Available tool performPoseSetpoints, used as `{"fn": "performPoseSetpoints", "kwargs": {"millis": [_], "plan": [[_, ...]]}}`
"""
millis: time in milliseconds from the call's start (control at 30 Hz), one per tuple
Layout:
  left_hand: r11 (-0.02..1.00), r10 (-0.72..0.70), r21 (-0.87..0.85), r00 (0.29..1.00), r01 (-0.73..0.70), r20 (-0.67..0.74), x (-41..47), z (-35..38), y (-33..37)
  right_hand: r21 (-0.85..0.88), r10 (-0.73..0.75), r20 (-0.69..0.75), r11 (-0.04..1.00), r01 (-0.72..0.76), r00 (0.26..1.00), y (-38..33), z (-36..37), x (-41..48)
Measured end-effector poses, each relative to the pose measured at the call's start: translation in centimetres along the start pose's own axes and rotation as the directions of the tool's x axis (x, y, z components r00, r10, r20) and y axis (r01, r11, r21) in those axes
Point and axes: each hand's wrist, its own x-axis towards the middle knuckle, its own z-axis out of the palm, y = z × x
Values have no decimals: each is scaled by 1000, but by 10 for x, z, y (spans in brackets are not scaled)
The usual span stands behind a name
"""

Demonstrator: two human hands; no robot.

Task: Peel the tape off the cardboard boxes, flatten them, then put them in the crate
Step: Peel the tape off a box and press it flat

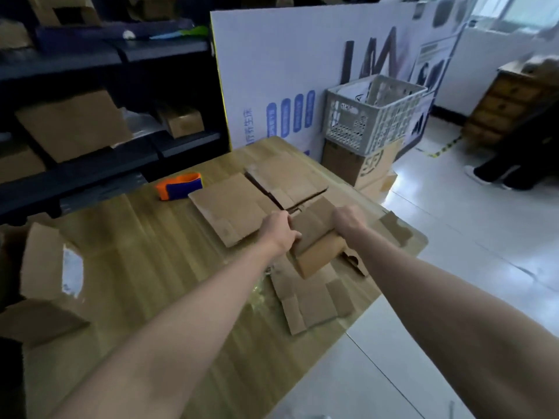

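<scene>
Squashing a cardboard box [317, 257] on the worktop [136, 252].
Left hand [279, 229] grips the box's left side; right hand [348, 220] bears on its top, finger curl hidden. Press evenly along the creases, I'd judge. Beyond the box lie flattened sheets [230, 207]; farther right, the crate [348, 122].

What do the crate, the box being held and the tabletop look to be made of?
Crate: pale moulded plastic, judging by its perforated lattice walls and thick rim.
Box: brown matt cardboard, creased along its folds.
Tabletop: wood-grain surface with a glossy sheen; it could be solid wood or laminate, the view does not settle it.
</scene>
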Motion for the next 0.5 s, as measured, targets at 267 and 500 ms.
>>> {"fn": "performPoseSetpoints", "kwargs": {"millis": [267, 500], "plan": [[996, -61, 77, 991, 52, 117, -1, 64, 11, -92, 66, 135, 994, -54, 989, 84, -9, 7], [984, -18, 176, 996, 2, 89, 6, 79, 25, -520, -283, 444, 692, 502, 850, 98, -11, 32]]}}
